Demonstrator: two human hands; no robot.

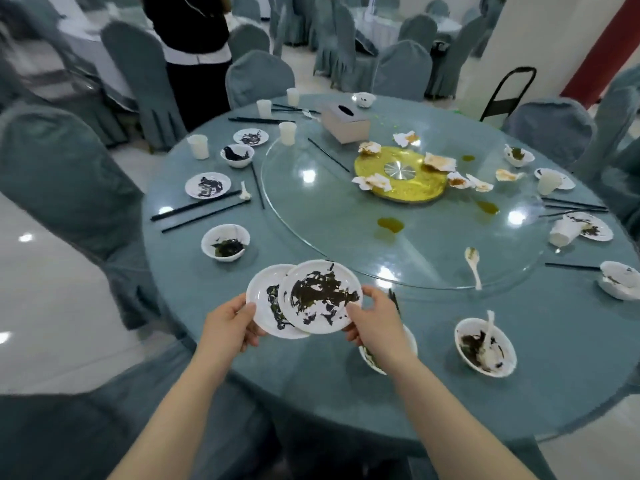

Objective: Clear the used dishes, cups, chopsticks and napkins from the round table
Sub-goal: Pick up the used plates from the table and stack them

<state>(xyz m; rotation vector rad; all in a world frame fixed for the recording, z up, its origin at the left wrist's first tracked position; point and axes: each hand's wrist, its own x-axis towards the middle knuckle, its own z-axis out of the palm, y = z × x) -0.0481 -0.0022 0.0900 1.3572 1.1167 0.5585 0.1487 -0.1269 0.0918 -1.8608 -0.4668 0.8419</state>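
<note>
Two soiled white plates are being held above the near edge of the round table (519, 393), at about seven o'clock on its rim. The left hand (231, 323) is gripping the lower plate (263, 299) at its near-left rim, thumb lying on top and fingers curling beneath. The right hand (372, 318) is pinching the upper plate (320, 296) at its right rim, thumb on top, fingers under; this plate is overlapping the lower one and is smeared with dark sauce.

Several used pieces are lying around the table. A dirty bowl (225, 242) is sitting at eight o'clock, just beyond the held plates. Black chopsticks (195, 211) are lying at nine o'clock beside a small stained plate (207, 185). A bowl with a spoon in it (485, 346) is standing at five o'clock, and another bowl (370, 358) is showing partly under the right wrist. Plastic cups (198, 146) are standing along ten to eleven o'clock, one tipped cup (562, 232) is lying on a plate at three o'clock. Crumpled napkins (372, 181) are scattered round the gold centre disc (398, 192) of the glass turntable (329, 220). A white spoon (473, 266) is resting on the glass at its five o'clock edge. A tissue box (344, 124) is sitting at twelve o'clock.
</note>
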